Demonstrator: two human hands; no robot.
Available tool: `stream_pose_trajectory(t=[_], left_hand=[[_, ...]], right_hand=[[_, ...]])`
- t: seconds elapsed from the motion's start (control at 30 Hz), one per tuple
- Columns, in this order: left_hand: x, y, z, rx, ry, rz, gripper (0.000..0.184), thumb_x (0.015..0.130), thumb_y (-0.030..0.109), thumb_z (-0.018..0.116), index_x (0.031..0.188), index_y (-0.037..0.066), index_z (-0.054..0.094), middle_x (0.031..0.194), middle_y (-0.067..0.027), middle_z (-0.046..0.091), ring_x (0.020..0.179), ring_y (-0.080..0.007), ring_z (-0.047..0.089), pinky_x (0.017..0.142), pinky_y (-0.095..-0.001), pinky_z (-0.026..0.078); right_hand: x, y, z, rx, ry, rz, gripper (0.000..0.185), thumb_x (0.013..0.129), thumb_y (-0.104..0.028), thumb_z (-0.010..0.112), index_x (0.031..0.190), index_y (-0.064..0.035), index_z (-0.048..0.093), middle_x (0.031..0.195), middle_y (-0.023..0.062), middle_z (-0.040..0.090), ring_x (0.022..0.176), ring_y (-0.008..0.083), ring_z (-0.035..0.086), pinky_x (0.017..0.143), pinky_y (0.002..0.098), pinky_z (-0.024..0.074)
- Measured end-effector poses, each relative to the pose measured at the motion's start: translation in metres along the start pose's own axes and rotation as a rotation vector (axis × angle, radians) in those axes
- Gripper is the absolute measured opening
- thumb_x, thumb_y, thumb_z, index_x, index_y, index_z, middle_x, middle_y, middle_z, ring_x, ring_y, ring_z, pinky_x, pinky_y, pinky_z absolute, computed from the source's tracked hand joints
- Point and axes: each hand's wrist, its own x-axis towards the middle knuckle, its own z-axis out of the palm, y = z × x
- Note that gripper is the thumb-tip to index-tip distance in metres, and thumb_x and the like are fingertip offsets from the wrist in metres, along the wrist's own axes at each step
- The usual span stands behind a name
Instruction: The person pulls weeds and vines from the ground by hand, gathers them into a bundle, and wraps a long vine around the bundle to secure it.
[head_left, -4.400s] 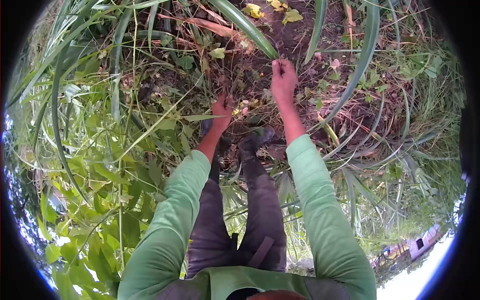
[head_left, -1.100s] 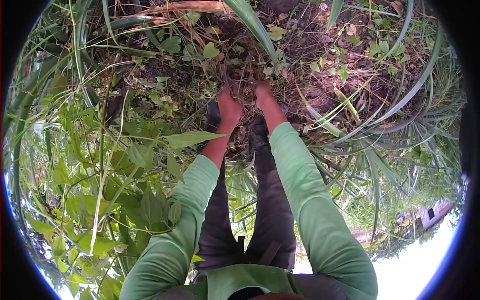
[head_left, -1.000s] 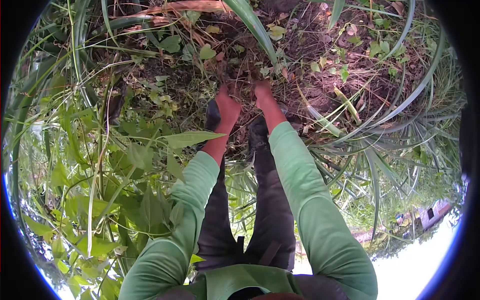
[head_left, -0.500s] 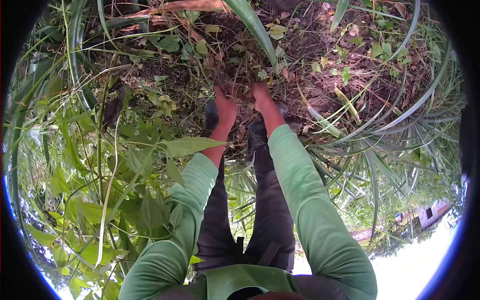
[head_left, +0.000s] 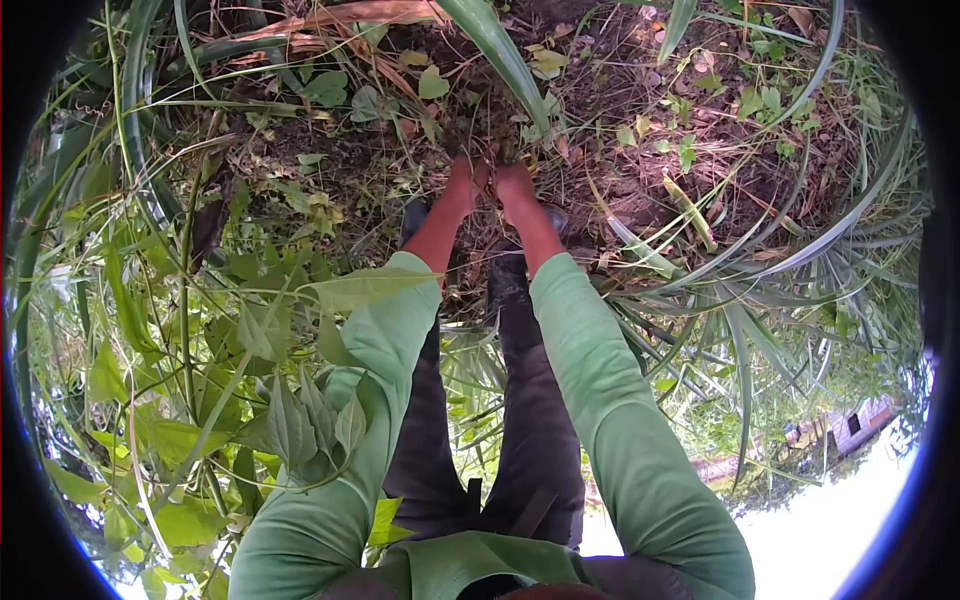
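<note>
Low between my boots, my left hand (head_left: 465, 186) and my right hand (head_left: 514, 186) are side by side, almost touching. Thin dry stems (head_left: 487, 205) run around and between them, over the weedy ground (head_left: 400, 170). Both hands look closed, with fingers curled toward the soil. What they hold is too small and tangled to make out, and the fingertips are hidden. A long green blade leaf (head_left: 500, 60) hangs just beyond my hands.
Leafy climbing stems (head_left: 185, 330) crowd my left arm, one leaf overlapping its sleeve. Spiky long-leaved plants (head_left: 740, 300) spread on the right, near a cut stalk (head_left: 690, 212). Dry brown leaves (head_left: 370, 14) lie at the top. A small building (head_left: 858, 425) stands far off.
My left hand has shifted right and slightly forward, and my right hand a little left, so the two are closer together. The leaves by my left arm have swayed.
</note>
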Motion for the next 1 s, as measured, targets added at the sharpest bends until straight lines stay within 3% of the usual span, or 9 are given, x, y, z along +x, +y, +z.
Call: stream_pose_trajectory(t=[0.07,0.27,0.37,0.43,0.5,0.53,0.6,0.8,1.0], left_hand=[[0.005,0.001,0.007,0.082,-0.055,-0.084,0.049,0.103,0.043,0.035,0.126,0.007,0.058,0.114,-0.0083,0.065,0.1,-0.0211,0.063,0.087,-0.0388,0.051],[0.031,-0.012,-0.025,-0.007,-0.155,-0.172,0.053,0.103,0.046,0.033,0.128,0.008,0.059,0.119,-0.0138,0.065,0.108,-0.0298,0.062,0.095,-0.0442,0.05],[0.032,-0.014,-0.026,-0.133,-0.256,-0.178,0.051,0.102,0.044,0.034,0.125,0.007,0.06,0.119,-0.0157,0.065,0.108,-0.0314,0.062,0.095,-0.0465,0.049],[0.037,-0.015,-0.023,-0.215,-0.277,-0.199,0.049,0.102,0.042,0.034,0.124,0.007,0.06,0.118,-0.0165,0.065,0.108,-0.0317,0.061,0.095,-0.047,0.049],[0.034,-0.017,-0.016,-0.533,-0.86,-0.158,0.046,0.1,0.038,0.036,0.12,0.005,0.062,0.114,-0.0174,0.065,0.103,-0.0324,0.062,0.093,-0.0482,0.049],[0.028,-0.022,-0.015,-0.538,-0.858,-0.164,0.046,0.1,0.038,0.036,0.12,0.005,0.062,0.114,-0.0174,0.065,0.103,-0.0324,0.062,0.093,-0.0482,0.049],[0.022,-0.014,-0.005,-0.271,-0.236,-0.079,0.039,0.097,0.032,0.042,0.116,0.005,0.062,0.109,-0.017,0.066,0.097,-0.0314,0.063,0.088,-0.0466,0.051],[0.007,-0.009,0.003,-0.248,-0.27,-0.017,0.027,0.097,0.022,0.05,0.117,0.006,0.059,0.105,-0.0121,0.065,0.092,-0.0253,0.063,0.083,-0.0394,0.052],[-0.006,-0.009,0.005,-0.199,-0.278,0.022,0.026,0.097,0.02,0.05,0.117,0.005,0.059,0.105,-0.011,0.065,0.092,-0.0243,0.063,0.083,-0.0388,0.052]], right_hand=[[-0.013,-0.022,0.0,-0.346,0.048,-0.035,0.033,0.082,-0.017,0.057,0.097,0.0107,0.066,0.094,0.0333,0.066,0.094,0.0455,0.066,0.079,0.0501,0.05],[0.002,-0.005,0.008,-0.415,0.062,-0.052,0.035,0.082,-0.023,0.055,0.091,0.0071,0.07,0.102,0.0328,0.065,0.103,0.0468,0.062,0.09,0.0511,0.0494],[-0.004,-0.013,0.007,-0.336,0.095,-0.124,0.029,0.076,-0.013,0.063,0.093,0.01,0.068,0.092,0.0297,0.068,0.091,0.0412,0.069,0.073,0.046,0.0505],[-0.016,-0.028,0.002,-0.47,0.048,-0.204,0.03,0.076,-0.014,0.063,0.093,0.0101,0.068,0.093,0.0314,0.068,0.093,0.0431,0.068,0.075,0.0469,0.0507],[-0.021,-0.032,-0.004,-0.61,0.002,-0.274,0.031,0.076,-0.015,0.063,0.093,0.0102,0.068,0.094,0.033,0.067,0.095,0.0451,0.066,0.077,0.0479,0.0509],[-0.021,-0.027,-0.006,-0.59,-0.004,-0.284,0.031,0.076,-0.016,0.062,0.093,0.0099,0.068,0.095,0.0338,0.066,0.097,0.046,0.065,0.078,0.0482,0.051],[-0.017,-0.036,-0.005,-0.567,-0.006,-0.322,0.032,0.077,-0.017,0.062,0.093,0.0097,0.068,0.095,0.0346,0.065,0.098,0.047,0.064,0.08,0.0486,0.0511],[-0.008,-0.016,-0.002,-0.591,0.002,-0.204,0.037,0.08,-0.025,0.061,0.092,0.0086,0.069,0.101,0.0341,0.064,0.102,0.0471,0.062,0.089,0.051,0.0496],[-0.051,-0.042,-0.008,-0.426,0.048,-0.206,0.031,0.076,-0.017,0.06,0.084,0.0117,0.066,0.09,0.0356,0.064,0.094,0.0471,0.065,0.076,0.0493,0.0504]])
